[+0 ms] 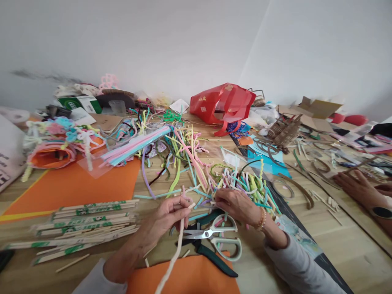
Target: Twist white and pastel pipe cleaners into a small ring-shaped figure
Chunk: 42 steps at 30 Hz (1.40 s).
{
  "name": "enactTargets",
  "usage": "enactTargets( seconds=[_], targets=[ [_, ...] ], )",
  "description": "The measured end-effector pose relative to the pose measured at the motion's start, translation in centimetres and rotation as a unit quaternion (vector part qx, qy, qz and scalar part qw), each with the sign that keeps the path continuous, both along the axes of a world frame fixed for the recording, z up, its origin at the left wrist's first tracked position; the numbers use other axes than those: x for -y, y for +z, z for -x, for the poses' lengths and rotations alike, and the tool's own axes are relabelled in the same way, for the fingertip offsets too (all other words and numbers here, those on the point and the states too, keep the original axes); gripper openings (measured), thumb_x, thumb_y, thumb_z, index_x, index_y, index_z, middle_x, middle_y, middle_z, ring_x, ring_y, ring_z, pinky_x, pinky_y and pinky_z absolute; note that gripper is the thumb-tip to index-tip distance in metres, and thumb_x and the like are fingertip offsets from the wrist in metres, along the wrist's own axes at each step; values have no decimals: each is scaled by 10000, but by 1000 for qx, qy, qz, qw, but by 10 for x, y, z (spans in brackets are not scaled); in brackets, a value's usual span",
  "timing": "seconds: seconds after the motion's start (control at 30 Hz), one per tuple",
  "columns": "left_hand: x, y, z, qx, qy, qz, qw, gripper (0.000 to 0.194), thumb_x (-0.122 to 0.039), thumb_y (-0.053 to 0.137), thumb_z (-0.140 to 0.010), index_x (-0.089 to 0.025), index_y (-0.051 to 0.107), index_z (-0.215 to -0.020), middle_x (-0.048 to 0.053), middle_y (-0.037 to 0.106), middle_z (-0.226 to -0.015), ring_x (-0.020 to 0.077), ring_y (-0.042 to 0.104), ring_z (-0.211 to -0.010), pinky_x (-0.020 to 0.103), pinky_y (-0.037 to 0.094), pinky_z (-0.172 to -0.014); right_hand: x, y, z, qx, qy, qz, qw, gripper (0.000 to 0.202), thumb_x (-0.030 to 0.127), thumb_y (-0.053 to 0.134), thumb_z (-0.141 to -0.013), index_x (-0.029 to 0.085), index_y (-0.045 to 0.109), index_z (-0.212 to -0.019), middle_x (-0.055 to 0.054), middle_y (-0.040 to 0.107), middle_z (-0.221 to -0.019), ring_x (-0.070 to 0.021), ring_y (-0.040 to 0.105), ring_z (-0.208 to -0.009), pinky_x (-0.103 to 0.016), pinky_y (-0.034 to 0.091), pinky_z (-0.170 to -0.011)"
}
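Note:
My left hand is closed on a long cream pipe cleaner, which hangs down toward the bottom edge; a pink curled piece shows above the fingers. Beside it on the right, my right hand reaches to the edge of a pile of coloured pipe cleaners, its fingertips bent down and partly hidden. White-handled scissors lie between and below the hands, over dark green-handled pliers. An orange sheet is under the cream strand.
Wrapped chopsticks and a large orange sheet lie left. A red bag stands at the back. Cardboard and brown strips are on the right, near another person's hand.

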<state>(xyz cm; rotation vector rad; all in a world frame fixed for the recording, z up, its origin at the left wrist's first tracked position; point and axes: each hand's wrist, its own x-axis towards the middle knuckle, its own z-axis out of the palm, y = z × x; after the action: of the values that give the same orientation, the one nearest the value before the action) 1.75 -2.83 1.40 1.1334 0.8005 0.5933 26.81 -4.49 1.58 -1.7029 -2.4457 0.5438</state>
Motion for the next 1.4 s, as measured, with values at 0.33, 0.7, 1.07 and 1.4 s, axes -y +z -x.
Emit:
enactTargets(
  seconds=[0.33, 0.7, 1.07, 1.4],
  targets=[
    [3, 2, -1, -41, -18, -26, 999, 238, -403, 627, -757, -174, 564, -760, -49, 509, -516, 94, 443, -466, 223, 306, -491, -9, 5, -13, -340, -94, 103, 930, 305, 436, 445, -937, 174, 479, -785, 26, 485, -642, -82, 400, -511, -205, 305, -467],
    [4, -11, -1, 18, 33, -26, 999, 259, -400, 615, -806, -145, 586, -770, -3, 583, -598, 103, 515, -506, 216, 424, -510, 4, -7, 55, -516, -32, 261, 815, 354, 528, 495, -897, 178, 444, -880, 45, 530, -626, -58, 451, -458, -159, 334, -406],
    [2, -10, -1, 11, 121, -53, 991, 265, -380, 626, -801, -149, 549, -696, -22, 580, -584, 83, 506, -451, 184, 407, -435, -7, -5, 74, -540, 13, 237, 807, 327, 475, 536, -898, 152, 521, -949, 41, 545, -612, -64, 485, -466, -171, 387, -439],
    [11, -14, -5, -45, 153, -118, 980, 206, -376, 559, -849, -174, 551, -886, -62, 540, -519, 89, 478, -404, 181, 383, -402, -7, -14, 75, -526, 4, 201, 826, 292, 432, 521, -918, 143, 557, -894, 38, 522, -626, -62, 476, -490, -169, 399, -468]
  ],
)
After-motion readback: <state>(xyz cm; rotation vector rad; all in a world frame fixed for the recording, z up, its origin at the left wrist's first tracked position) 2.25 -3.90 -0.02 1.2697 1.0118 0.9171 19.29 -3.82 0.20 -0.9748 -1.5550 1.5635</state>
